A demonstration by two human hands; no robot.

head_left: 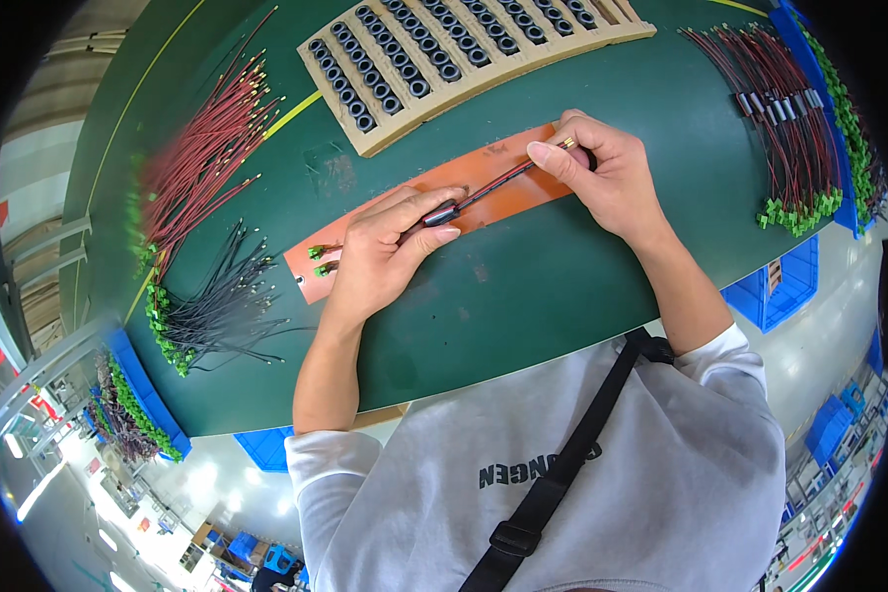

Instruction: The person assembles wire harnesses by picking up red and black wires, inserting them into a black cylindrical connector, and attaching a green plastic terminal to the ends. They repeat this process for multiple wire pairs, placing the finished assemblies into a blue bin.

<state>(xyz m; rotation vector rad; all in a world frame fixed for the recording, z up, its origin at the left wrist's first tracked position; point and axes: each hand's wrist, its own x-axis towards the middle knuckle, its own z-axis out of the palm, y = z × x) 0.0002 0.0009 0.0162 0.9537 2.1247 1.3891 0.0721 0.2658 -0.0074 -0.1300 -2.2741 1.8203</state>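
Note:
Near the middle of the table, my left hand (380, 247) is closed around a dark ferrite core (442, 214) with a red and black wire pair (498, 185) passing out of it. My right hand (612, 178) pinches the far ends of these wires, where small gold terminals (566, 144) show at the fingertips. The wires stretch straight between both hands. Beneath them lies a long orange board (528, 192), set at a slant. Two green connectors (318, 253) sit at its left end, their leads running under my left hand, which hides where they go.
A cardboard tray (405, 138) with rows of dark ferrite rings stands behind the board. Left lie loose red wires (207, 148) and black wires (222, 306) with green connectors. At right, wire sets (779, 168) carry cores. Blue bins (789, 286) flank the green table (523, 286).

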